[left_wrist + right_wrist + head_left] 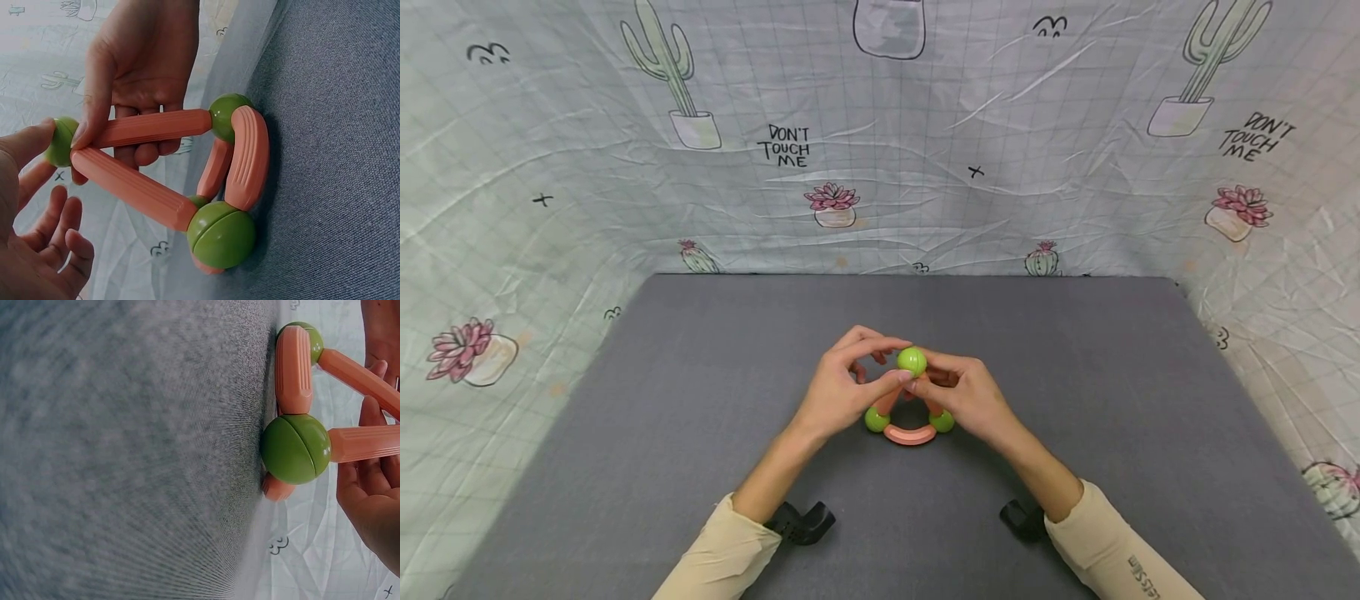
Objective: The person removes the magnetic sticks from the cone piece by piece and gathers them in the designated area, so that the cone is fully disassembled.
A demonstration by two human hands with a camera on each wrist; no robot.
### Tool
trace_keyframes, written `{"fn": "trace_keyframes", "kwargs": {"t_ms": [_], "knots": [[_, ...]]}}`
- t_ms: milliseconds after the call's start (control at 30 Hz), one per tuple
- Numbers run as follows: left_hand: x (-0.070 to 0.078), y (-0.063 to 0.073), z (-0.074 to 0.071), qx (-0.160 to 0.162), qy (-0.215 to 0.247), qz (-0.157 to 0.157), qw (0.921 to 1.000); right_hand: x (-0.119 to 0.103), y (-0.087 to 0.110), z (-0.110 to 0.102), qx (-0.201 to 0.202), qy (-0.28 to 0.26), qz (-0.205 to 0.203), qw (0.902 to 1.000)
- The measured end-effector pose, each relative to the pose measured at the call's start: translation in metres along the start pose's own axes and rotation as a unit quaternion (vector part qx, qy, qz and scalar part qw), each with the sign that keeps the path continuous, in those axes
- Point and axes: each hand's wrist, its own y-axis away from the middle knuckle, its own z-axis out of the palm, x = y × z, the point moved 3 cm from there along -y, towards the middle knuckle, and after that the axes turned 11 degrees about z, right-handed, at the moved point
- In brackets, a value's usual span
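Note:
On the table stands a frame of ribbed orange rods [153, 127] and green balls [222, 234], with curved orange pieces [910, 435] along its base. Two upright rods lean together at a green top ball [912, 361]. My left hand [842, 385] pinches that ball between thumb and forefinger, its other fingers loosely bent. From the other side my right hand [973, 398] pinches the rod tops just below the ball, as the left wrist view shows. In the right wrist view the top ball is out of frame, while a lower ball [295, 449] shows large near the table.
The grey tabletop [700, 467] spreads around the frame. Dark wrist devices [801, 523] sit below both wrists. A cactus-printed cloth [917, 125] hangs behind the table and at both sides.

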Motion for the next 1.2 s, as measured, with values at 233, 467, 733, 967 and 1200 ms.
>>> {"fn": "trace_keyframes", "kwargs": {"t_ms": [233, 467, 733, 967, 1200], "knots": [[-0.0011, -0.0013, 0.0017, -0.001, -0.003, 0.001, 1.0, 0.0, -0.0001, -0.0002, 0.003, 0.007, -0.002, 1.0], [0.0011, -0.0025, 0.0035, -0.007, 0.013, -0.005, 0.9999, -0.0014, 0.0005, -0.0002, 0.012, 0.019, -0.001, 0.9997], [-0.0004, -0.0035, 0.0059, -0.008, -0.006, 0.018, 0.9998, -0.001, -0.0001, 0.0008, 0.01, 0.014, -0.016, 0.9997], [-0.001, -0.001, 0.0067, 0.002, 0.015, 0.01, 0.9998, 0.0004, 0.0008, 0.0005, 0.003, 0.016, -0.01, 0.9998], [-0.0028, 0.001, 0.0048, 0.017, 0.018, 0.007, 0.9997, -0.001, 0.0014, 0.0017, -0.015, 0.003, -0.018, 0.9997]]}}
